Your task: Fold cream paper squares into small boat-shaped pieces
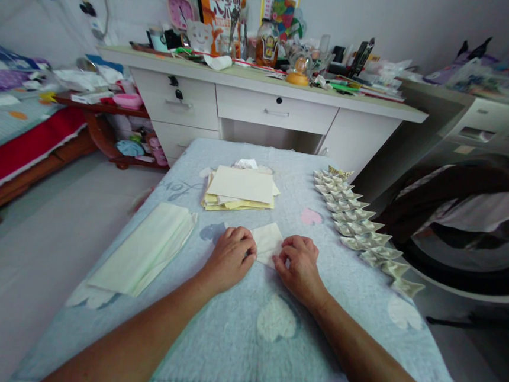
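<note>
A person's two bare hands work at a small piece of cream paper [268, 240] lying flat near the middle of a table [223, 349] draped in a pale blue, heart-patterned cloth. The left hand [233, 253] and the right hand [298, 262] are apart, one on each side of the paper, fingers curled inward and touching its edges; whether either pinches it cannot be told. Just beyond lies a stack of cream and yellow sheets [241, 185]. To the left rests a bundle of long, pale green paper [145, 250], angled toward the table's edge. Along the right side, pointed folded-paper pieces [354, 216] form a slanting row. Behind, a white cabinet [275, 106] bears an orange packet [221, 4], a pink clock [180, 12] and a glass jar [267, 42]; a front-loading washing machine [478, 124] stands at right.
</note>
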The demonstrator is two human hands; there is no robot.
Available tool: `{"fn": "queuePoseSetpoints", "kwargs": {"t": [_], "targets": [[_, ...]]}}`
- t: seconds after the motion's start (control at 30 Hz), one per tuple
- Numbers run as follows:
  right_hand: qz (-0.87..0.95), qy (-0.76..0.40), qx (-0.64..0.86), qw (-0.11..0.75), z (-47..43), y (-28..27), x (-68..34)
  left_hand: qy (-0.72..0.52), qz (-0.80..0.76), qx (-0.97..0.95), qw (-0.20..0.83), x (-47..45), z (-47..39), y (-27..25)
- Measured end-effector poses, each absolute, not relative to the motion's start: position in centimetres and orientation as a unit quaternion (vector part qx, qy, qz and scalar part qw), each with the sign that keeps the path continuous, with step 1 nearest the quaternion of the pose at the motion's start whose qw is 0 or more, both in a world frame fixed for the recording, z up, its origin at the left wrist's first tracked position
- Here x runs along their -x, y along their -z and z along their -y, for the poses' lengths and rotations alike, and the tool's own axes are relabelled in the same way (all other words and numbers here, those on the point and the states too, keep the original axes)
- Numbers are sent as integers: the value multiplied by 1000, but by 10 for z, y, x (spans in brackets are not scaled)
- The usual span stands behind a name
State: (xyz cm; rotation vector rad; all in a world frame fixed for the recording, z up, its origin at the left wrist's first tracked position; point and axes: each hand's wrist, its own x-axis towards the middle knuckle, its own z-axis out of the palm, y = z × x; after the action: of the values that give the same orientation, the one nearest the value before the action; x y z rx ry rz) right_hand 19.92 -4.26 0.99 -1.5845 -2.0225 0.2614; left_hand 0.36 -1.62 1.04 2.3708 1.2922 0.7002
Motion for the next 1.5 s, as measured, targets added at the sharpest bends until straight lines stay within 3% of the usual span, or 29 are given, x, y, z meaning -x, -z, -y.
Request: {"fn": "queuePoseSetpoints", "kwargs": {"t": [0.27, 1.07, 1.5], "targets": [[744, -79, 593, 298, 41, -5, -199, -243, -466, -834, 167, -5, 16, -8], [750, -51, 617, 231, 41, -8, -197, -253, -480, -817, 194, -9, 16, -10], [884, -54, 437, 159, 43, -17, -199, -235, -498, -816, 174, -10, 12, -4]]}}
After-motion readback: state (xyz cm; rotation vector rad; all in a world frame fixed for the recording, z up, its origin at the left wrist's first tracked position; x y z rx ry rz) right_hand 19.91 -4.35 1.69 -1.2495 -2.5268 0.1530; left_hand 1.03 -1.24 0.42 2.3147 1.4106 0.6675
